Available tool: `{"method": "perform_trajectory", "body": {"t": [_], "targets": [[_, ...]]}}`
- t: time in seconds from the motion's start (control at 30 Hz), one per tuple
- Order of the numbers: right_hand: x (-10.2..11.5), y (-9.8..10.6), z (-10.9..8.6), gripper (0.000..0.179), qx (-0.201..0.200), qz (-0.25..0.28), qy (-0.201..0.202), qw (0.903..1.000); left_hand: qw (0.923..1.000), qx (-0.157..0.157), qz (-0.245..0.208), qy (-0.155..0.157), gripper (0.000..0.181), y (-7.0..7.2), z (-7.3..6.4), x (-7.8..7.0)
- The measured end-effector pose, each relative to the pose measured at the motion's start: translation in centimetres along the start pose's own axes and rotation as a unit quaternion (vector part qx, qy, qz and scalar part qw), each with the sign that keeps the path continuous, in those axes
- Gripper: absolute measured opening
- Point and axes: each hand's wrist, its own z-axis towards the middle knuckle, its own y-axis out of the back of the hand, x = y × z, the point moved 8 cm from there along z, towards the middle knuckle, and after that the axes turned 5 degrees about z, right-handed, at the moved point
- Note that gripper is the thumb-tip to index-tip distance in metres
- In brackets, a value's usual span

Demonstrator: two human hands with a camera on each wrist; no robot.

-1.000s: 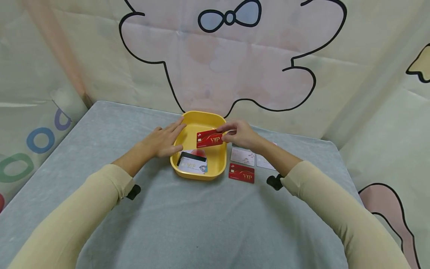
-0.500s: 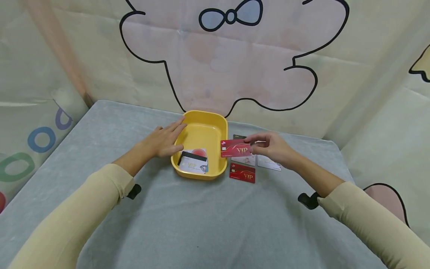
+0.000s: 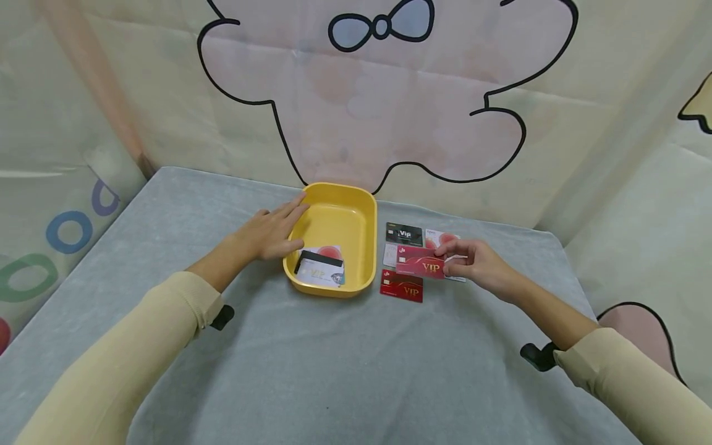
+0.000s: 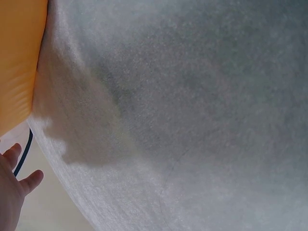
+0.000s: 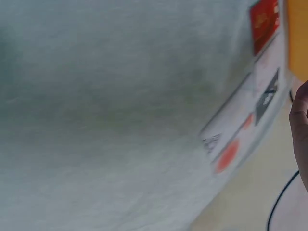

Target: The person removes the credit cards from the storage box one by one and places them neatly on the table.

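My right hand [image 3: 483,267] pinches the right end of a red VIP card [image 3: 419,262] between thumb and fingers, over the cards to the right of the tray. My left hand [image 3: 268,235] rests with straight fingers on the left rim of a yellow tray [image 3: 367,235]. Overlapping cards lie in its near end, a white VIP card [image 3: 319,272] with a black stripe on top. Under and around the held card are a black Vip card [image 3: 404,233], a second red VIP card [image 3: 402,286] and white cards with red circles or print, partly covered.
A grey-blue cloth [image 3: 345,358] covers the table. Behind it hangs a curtain [image 3: 389,111] with a cartoon outline, close to the tray's far side. In the right wrist view, several cards lie in a group beside the yellow tray [image 5: 298,38].
My right hand has carried the red VIP card out from over the tray, rightward and toward me, to above the cards on the cloth. My left hand has stayed on the rim.
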Motion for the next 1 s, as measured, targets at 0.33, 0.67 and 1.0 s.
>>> {"method": "perform_trajectory", "body": {"t": [0.33,0.67,1.0], "targets": [[-3.1,0.7,-1.1,0.038,0.013,-0.038,-0.016,0.9991,1.0000,-0.003,-0.002,-0.002,0.080,0.0,-0.1,-0.1],[-5.6,1.6,-2.4,0.034,0.022,-0.043,-0.025,0.9985,1.0000,-0.005,-0.001,-0.001,0.079,0.1,0.0,0.0],[-7.2,2.2,-3.3,0.031,0.023,-0.042,-0.042,0.9980,1.0000,-0.003,-0.007,0.000,0.080,0.1,-0.1,-0.1]]}}
